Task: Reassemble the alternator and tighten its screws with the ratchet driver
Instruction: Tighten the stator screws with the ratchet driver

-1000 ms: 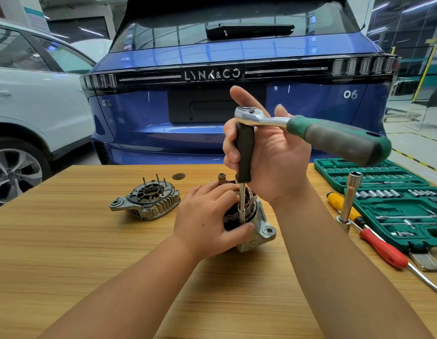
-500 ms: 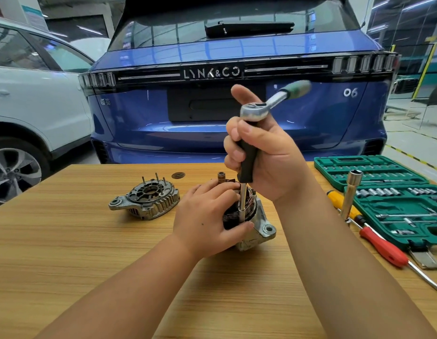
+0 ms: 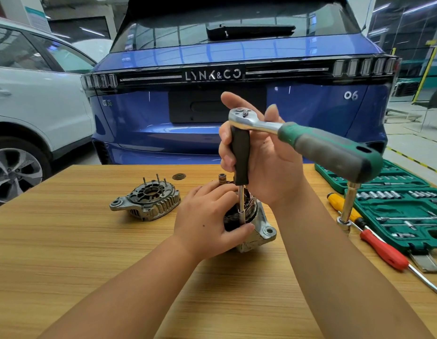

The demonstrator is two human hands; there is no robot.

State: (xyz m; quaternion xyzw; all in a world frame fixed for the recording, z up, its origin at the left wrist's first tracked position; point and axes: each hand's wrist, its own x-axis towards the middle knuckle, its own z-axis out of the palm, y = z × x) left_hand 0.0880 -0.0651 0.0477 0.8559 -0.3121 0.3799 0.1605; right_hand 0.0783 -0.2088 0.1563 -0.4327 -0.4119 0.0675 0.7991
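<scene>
Head view shows the alternator body (image 3: 255, 225) standing on the wooden worktop (image 3: 90, 253), near its middle, with the copper windings open on top. The left hand (image 3: 205, 221) wraps around the near-left side of it, the fingers curled over the top edge and the thumb pressing the lower front. The right hand (image 3: 259, 152) grips the black extension handle (image 3: 240, 157) of the ratchet driver (image 3: 330, 145), fingers closed around it, while the green handle points to the right and toward the viewer. The thin shaft goes straight down into the housing, just beside the left fingers. To do this step well, I think the shaft should stay upright and the socket sit fully on the screw, with the body held firm so it does not turn. The rear cover (image 3: 148, 200) lies apart on the left, so the assembly seems not finished.
</scene>
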